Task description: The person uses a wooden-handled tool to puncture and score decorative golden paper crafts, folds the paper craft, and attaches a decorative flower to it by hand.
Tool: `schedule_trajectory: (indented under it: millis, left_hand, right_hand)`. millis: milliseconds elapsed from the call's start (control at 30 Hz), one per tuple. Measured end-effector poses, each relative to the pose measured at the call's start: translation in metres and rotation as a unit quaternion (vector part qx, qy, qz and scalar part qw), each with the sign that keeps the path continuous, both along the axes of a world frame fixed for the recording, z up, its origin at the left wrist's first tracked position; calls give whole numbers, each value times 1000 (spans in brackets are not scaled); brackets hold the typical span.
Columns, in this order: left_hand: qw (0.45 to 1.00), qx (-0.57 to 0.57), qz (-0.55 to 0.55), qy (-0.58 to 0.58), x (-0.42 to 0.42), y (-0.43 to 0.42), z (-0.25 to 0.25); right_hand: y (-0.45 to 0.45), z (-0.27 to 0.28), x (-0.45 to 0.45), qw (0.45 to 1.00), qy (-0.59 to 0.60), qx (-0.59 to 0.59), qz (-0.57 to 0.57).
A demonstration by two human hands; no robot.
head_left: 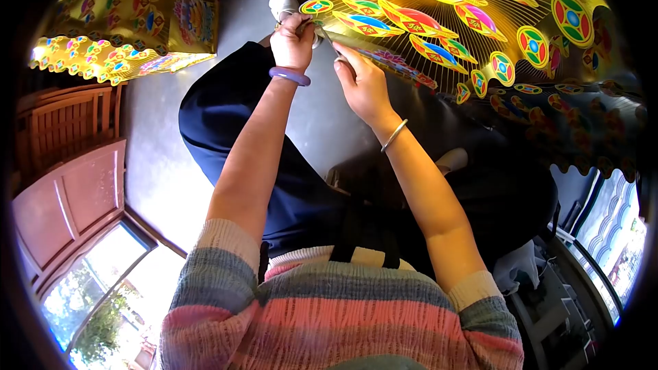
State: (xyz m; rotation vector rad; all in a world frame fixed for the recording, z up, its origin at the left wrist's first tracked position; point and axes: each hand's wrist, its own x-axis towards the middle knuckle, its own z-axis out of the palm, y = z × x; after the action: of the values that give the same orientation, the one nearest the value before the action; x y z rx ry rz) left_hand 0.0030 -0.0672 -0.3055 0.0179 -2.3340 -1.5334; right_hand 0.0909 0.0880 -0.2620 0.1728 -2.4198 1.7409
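My left hand point(293, 42), with a purple bangle at the wrist, is closed in a pinch beside the edge of a shiny gold paper piece point(439, 14) printed with colourful patterns. What its fingertips hold is too small to make out. My right hand point(364, 85), wearing a pale bangle, grips a thin metallic tool point(327, 38) between thumb and fingers. The tool points toward the left fingertips; its exact kind is unclear. Just beyond the left hand lies a white rounded thing point(283, 3), partly hidden by the fingers.
Another patterned gold paper piece point(137, 14) stands at the upper left. Grey floor point(164, 116) shows below it. A brown wooden slatted piece point(68, 120) and a window point(103, 281) are at the left. Dark-trousered legs point(226, 109) are bent beneath my arms.
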Motion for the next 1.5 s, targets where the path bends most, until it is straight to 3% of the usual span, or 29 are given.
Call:
schedule_trajectory:
  millis: [67, 167, 867, 967, 1067, 1167, 1200, 1267, 1367, 1467, 1500]
  left_hand:
    - [1000, 14, -4, -1, -1, 0, 0]
    - [997, -70, -6, 32, 0, 3, 7]
    - [991, -107, -10, 79, 5, 11, 27]
    - [994, -95, -8, 57, 7, 12, 30]
    - [994, -99, -3, 38, 7, 12, 30]
    - [995, -96, 2, 33, 7, 13, 33]
    - [994, -98, 1, 38, 7, 13, 31]
    - [994, -102, 0, 48, 5, 11, 28]
    - [990, -127, -3, 68, 7, 11, 27]
    - [990, -127, -5, 54, 6, 10, 28]
    - [991, -124, -2, 56, 6, 10, 27]
  right_hand:
    - [-1, -2, -1, 1000, 2, -3, -2]
    - [-1, -6, -2, 1000, 23, -17, -7]
    - [-5, -1, -2, 999, 12, -34, -25]
    - [-6, -1, -3, 999, 27, -16, -29]
    - [-5, 9, 0, 992, 34, 113, -45]
    - [-9, 5, -4, 997, 31, 62, -46]
    - [-9, 9, -4, 997, -71, -23, -29]
    - [-8, 19, -4, 945, -267, -190, 6]
    - [-14, 2, -10, 999, -17, -24, -35]
    - [-12, 6, -12, 996, -21, 80, -33]
    - [-11, 5, -12, 997, -14, 65, -29]
